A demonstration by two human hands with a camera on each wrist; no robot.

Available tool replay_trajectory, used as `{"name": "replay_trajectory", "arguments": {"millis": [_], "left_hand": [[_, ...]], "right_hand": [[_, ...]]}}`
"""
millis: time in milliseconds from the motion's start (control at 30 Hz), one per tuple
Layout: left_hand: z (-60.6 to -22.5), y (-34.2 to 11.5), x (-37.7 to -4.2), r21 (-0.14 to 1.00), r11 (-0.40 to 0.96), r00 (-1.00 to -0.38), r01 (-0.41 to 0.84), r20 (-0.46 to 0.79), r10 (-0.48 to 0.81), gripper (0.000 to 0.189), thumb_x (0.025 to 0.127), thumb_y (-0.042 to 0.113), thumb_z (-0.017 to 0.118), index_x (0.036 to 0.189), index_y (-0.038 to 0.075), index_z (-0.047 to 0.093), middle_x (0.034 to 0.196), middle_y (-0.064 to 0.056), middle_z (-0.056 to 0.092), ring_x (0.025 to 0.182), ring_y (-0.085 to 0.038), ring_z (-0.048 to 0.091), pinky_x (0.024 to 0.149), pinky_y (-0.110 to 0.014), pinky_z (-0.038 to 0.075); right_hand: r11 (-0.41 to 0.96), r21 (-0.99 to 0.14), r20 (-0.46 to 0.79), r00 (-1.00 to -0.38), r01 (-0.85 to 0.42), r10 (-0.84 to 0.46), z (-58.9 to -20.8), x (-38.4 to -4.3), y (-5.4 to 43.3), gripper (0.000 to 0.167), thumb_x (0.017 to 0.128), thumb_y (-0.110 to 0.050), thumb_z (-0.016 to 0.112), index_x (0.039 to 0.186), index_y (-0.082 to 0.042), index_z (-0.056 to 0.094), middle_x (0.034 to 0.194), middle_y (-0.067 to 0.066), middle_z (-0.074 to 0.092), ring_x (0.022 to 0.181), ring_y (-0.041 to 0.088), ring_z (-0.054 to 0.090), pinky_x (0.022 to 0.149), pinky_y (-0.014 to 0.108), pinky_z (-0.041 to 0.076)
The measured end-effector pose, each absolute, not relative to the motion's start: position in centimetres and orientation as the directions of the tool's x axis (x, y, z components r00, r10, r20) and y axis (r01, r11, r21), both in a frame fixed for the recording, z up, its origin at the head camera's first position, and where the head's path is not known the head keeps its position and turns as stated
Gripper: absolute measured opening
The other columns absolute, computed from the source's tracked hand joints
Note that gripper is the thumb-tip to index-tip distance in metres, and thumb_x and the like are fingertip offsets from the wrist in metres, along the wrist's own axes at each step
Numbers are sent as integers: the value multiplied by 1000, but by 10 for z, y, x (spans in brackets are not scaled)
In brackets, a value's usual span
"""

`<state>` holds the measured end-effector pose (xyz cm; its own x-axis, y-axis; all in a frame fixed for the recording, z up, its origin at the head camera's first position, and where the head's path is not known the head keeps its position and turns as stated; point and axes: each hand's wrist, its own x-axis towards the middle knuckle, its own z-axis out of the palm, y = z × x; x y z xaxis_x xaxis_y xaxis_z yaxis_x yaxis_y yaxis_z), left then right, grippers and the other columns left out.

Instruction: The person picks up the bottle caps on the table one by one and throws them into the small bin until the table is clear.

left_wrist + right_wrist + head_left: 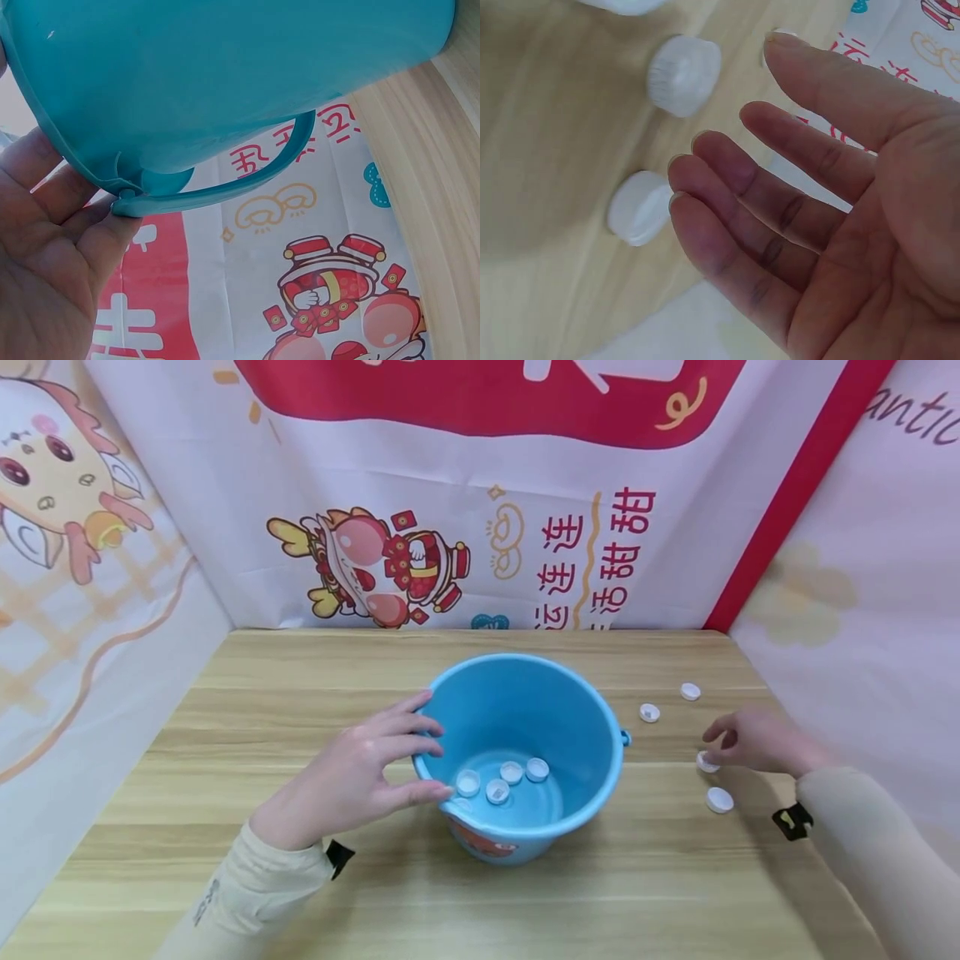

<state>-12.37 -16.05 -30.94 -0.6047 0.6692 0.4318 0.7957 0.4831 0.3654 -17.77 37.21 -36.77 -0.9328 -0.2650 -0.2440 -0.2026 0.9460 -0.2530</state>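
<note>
A light blue bucket (525, 702) stands upright on the table, with several white round caps (512, 772) on its floor. My left hand (360, 768) holds its rim on the left, fingertips hooked over the edge and thumb at the front. The left wrist view has that hand beside the joint of the blue handle (225, 196). Out to the right, my right hand (761, 743) is low over a white cap (707, 762), which it partly hides. In the right wrist view its fingers are loosely bent, thumb apart, with nothing between them; two caps (684, 75) (640, 208) lie beyond the fingertips.
Another white cap (719, 800) lies nearer me on the right. Two more caps, one near the bucket (649, 712) and one farther back (690, 692), are on the wooden table (300, 693). Printed cloth (420, 460) hangs behind and at both sides.
</note>
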Motion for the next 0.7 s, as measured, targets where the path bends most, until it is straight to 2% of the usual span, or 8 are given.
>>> {"name": "replay_trajectory", "arguments": {"millis": [233,467,700], "left_hand": [[-309,-161,-123,358,481,-599,801,448,664,48,85,55,71,109,14,75,124,-4,67,142,-25,37,100,-48,47],[-309,-161,-122,360,478,-598,801,451,663,51,86,57,68,109,13,75,123,-5,67,141,-27,38,99,-49,47],[-308,-161,-120,372,483,-609,792,443,657,51,86,57,68,110,13,75,124,-5,67,141,-26,38,99,-48,48]], "right_hand": [[941,-303,-281,-930,-150,-239,-378,-169,372,39,86,-33,77,110,-3,71,86,0,68,78,16,61,67,36,50],[930,-338,-278,-929,-143,-244,-387,-166,371,26,84,-21,77,103,-5,71,84,1,65,76,18,58,66,36,49],[929,-336,-241,-939,-156,-245,-390,-166,369,20,82,-16,77,98,-4,71,79,-1,62,72,17,54,63,34,46]]}}
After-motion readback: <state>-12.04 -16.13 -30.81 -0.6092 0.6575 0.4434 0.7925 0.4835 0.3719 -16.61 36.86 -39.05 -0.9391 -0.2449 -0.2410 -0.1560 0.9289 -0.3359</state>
